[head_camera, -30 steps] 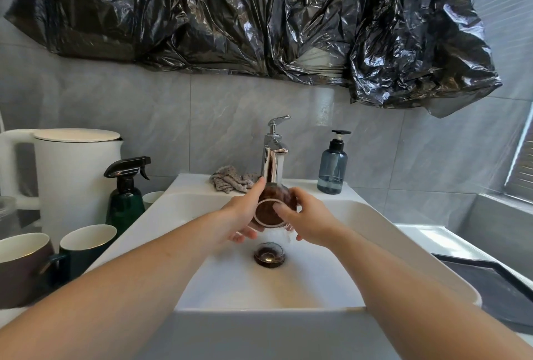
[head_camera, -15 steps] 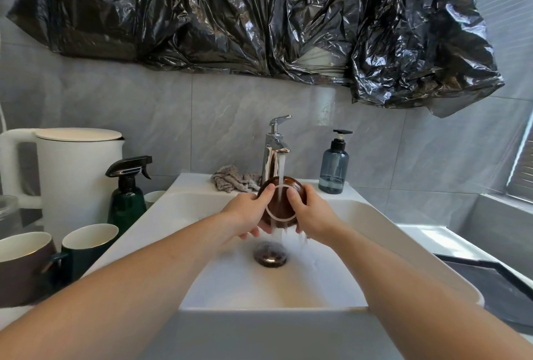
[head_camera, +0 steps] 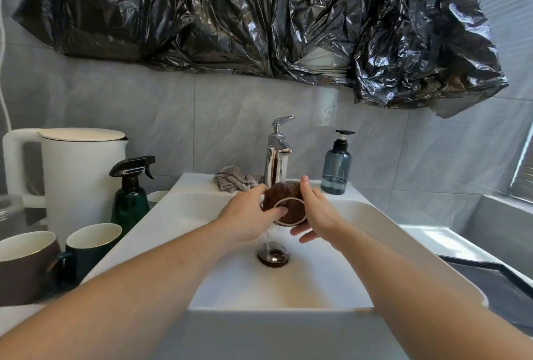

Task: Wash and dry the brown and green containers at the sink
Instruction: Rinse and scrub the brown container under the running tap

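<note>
Now brown container [head_camera: 284, 199] clasped between both hands' fingers [head_camera: 305, 191].

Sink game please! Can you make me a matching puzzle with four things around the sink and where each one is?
Things:
1. brown container
2. blue soap bottle
3. green spray bottle
4. grey cloth

Places:
A. on the back ledge of the sink, left of the tap
B. held in both hands under the running water
C. on the counter left of the sink, in front of the white kettle
D. on the back ledge of the sink, right of the tap

Right pairs: 1-B, 2-D, 3-C, 4-A
</note>
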